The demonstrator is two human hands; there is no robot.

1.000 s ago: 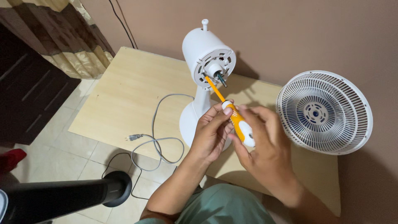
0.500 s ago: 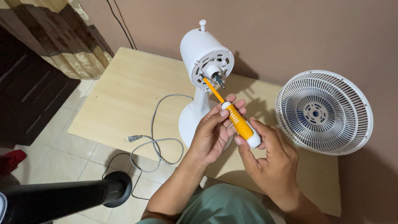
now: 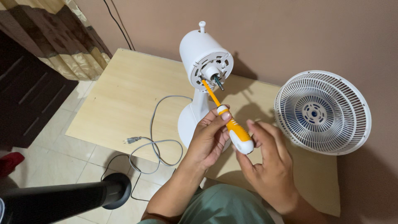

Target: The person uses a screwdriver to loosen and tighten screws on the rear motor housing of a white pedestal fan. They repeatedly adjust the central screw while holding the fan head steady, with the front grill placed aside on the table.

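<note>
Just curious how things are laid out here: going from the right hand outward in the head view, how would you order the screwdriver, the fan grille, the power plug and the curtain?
From the right hand:
1. Orange-and-white screwdriver: at its fingers, the left hand on it too.
2. White fan grille: to the right, leaning against the wall.
3. Power plug: left, on the wooden board.
4. Curtain: far upper left.
</note>
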